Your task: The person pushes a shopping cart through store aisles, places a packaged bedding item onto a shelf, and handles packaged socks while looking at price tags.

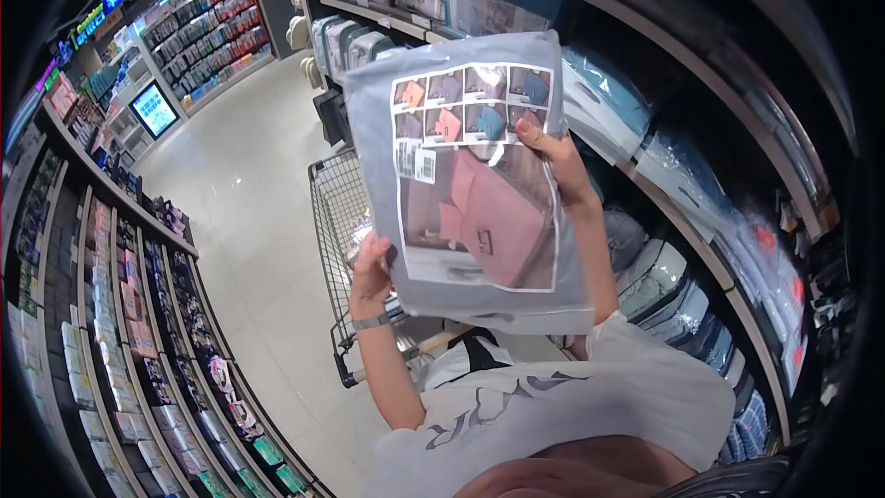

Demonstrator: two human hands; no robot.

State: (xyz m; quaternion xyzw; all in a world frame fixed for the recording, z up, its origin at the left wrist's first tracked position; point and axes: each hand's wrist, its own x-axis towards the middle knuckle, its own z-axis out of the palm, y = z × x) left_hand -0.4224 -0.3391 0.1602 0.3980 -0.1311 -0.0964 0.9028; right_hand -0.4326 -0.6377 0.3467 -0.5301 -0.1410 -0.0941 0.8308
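Held up in front of me is a packaged bedding set [461, 221] in grey plastic, its label printed with a pink folded set and several small colour pictures. My left hand [371, 267] grips the package's lower left edge, with a band on that wrist. On the right side, my right hand [558, 161] is closed on the package, its thumb pressed on the front near the small pictures. The fingers behind the package are hidden. Behind and below it stands a wire shopping cart [336, 212], partly covered by the package.
Shelves of packaged bedding [659, 286] rise close on my right. A long shelf rack of small goods [138, 341] runs along the left. Tiled floor [230, 184] lies between them, leading toward a lit screen [154, 111] and a wall display [212, 32].
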